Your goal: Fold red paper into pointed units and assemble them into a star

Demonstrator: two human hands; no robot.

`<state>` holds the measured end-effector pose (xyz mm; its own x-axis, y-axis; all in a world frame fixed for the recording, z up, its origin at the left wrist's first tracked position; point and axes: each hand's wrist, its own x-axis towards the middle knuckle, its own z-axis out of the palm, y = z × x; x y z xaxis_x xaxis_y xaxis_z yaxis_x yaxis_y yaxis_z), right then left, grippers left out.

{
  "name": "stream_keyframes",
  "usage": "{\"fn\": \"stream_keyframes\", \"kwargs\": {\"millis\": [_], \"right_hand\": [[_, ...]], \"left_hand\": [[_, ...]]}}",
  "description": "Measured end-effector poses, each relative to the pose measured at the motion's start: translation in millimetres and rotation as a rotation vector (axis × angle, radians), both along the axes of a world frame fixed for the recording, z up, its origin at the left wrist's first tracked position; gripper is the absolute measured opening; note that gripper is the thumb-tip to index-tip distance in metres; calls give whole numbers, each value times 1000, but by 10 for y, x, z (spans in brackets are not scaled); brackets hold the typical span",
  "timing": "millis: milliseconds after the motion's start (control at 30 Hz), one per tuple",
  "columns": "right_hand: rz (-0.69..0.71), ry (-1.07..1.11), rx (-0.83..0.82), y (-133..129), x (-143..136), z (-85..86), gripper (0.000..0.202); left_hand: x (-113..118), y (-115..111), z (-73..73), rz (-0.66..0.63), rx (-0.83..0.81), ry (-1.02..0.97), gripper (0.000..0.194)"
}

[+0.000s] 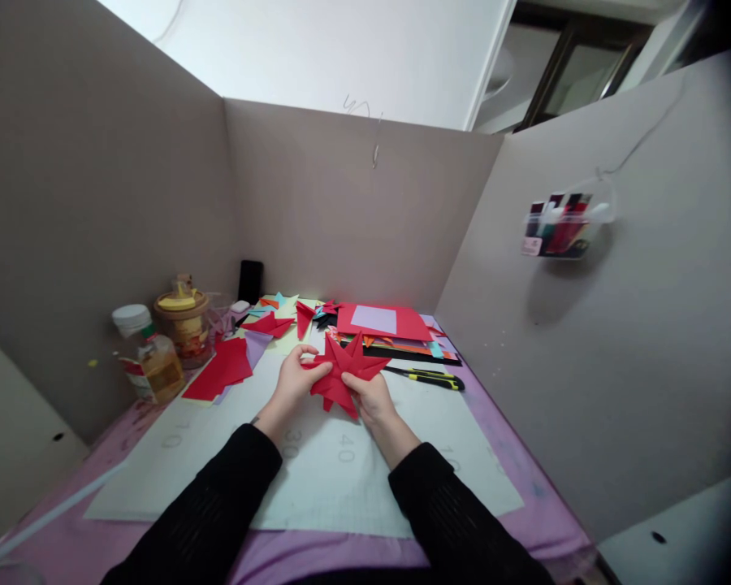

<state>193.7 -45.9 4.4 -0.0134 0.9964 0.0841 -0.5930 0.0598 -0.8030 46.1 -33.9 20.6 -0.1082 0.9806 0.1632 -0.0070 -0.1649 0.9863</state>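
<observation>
A red folded paper star [348,370] with several points is held up above the white sheet [341,487] in the middle of the table. My left hand [298,378] grips its left side, with the thumb on the front. On the lower right side, my right hand [369,392] pinches it, thumb also on the front. The fingers behind the star are partly hidden. Close by on the right lies a yellow and black cutter [435,379]. Red paper sheets [222,370] lie to the left of the hands.
A bottle [155,366] and a brown tub [186,325] stand at the left. Folded paper pieces [270,325] and a stack of coloured paper [411,322] lie at the back. A black phone [251,281] leans near the rear panel. Grey panels enclose the table.
</observation>
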Motion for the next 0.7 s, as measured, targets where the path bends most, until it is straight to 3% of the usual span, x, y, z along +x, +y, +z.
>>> {"fn": "stream_keyframes", "kwargs": {"millis": [233,400,700], "right_hand": [[-165,-54,14,54,21,-57,41],[-237,-181,92,107,95,-87,35],[-323,-363,148,147,125,-151,37]], "left_hand": [[-14,-38,43,67,171,157,41],[-96,-45,56,16,459,490,12],[-98,4,-37,8,525,582,6]]}}
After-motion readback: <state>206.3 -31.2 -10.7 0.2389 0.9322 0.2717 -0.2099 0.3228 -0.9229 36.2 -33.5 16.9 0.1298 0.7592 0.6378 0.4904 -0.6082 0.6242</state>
